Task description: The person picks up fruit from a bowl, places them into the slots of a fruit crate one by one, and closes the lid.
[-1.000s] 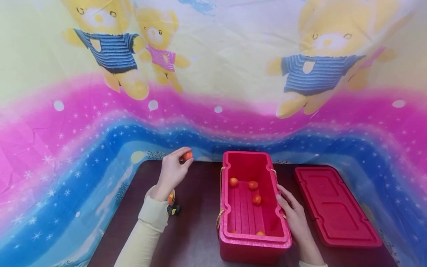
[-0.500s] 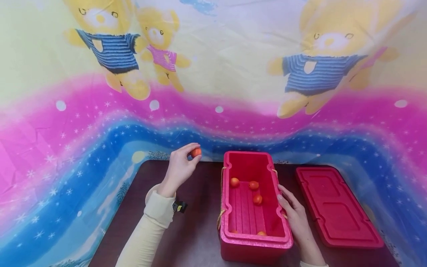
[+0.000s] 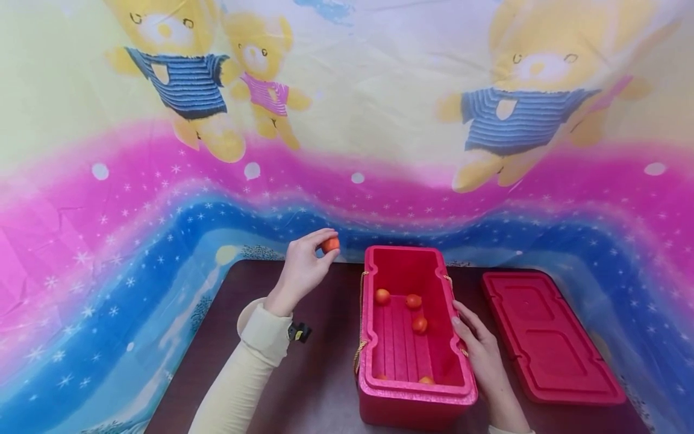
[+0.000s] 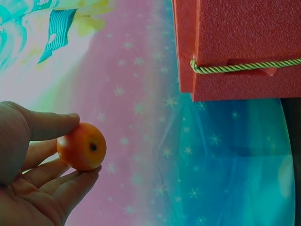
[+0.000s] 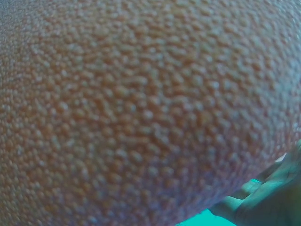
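Note:
My left hand [image 3: 305,265] is raised over the far left of the table and pinches a small round orange-red fruit [image 4: 84,147] between thumb and fingers. A dark dot marks the fruit's end. To the right stands a red lidless box [image 3: 414,411] with a grooved floor and several similar fruits inside, including one fruit [image 3: 420,325] near the middle. My right hand [image 3: 481,343] lies along the outside of the box's right wall, fingers extended at the rim. In the right wrist view the textured wall fills most of the picture and partly hides the hand [image 5: 268,197].
A red lid [image 3: 553,337] lies to the right of the box. Gold cord [image 4: 244,67] runs along the box's side. A pale round rim [image 3: 246,314] shows behind the left sleeve. Behind the dark table [image 3: 320,374] hangs a bear-print cloth [image 3: 347,120].
My left hand has moved right toward the box, carrying the fruit. The right hand stays at the box wall, and the fruits inside have not shifted.

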Tool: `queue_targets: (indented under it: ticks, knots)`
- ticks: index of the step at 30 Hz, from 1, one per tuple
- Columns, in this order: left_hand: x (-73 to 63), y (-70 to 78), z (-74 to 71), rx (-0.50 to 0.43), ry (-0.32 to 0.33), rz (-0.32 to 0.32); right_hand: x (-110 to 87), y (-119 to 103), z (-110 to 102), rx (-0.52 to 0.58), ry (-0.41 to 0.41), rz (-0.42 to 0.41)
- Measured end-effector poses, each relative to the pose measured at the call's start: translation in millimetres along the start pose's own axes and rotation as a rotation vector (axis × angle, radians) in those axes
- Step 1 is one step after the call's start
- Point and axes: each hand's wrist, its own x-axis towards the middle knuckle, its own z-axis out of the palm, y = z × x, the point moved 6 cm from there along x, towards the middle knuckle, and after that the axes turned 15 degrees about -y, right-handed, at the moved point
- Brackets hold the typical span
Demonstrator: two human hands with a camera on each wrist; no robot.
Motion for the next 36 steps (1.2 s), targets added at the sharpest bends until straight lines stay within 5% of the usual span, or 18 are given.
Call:
queue_targets:
  ticks: [19, 36]
  knots:
    - [11.1, 13.1, 9.7, 0.009, -0.026, 0.059, 1.5, 2, -2, 0.008, -0.012, 0.019]
    - [22.0, 34.1, 27.0, -0.031, -0.124, 0.099, 0.9, 0, 0, 0.007, -0.006, 0.007]
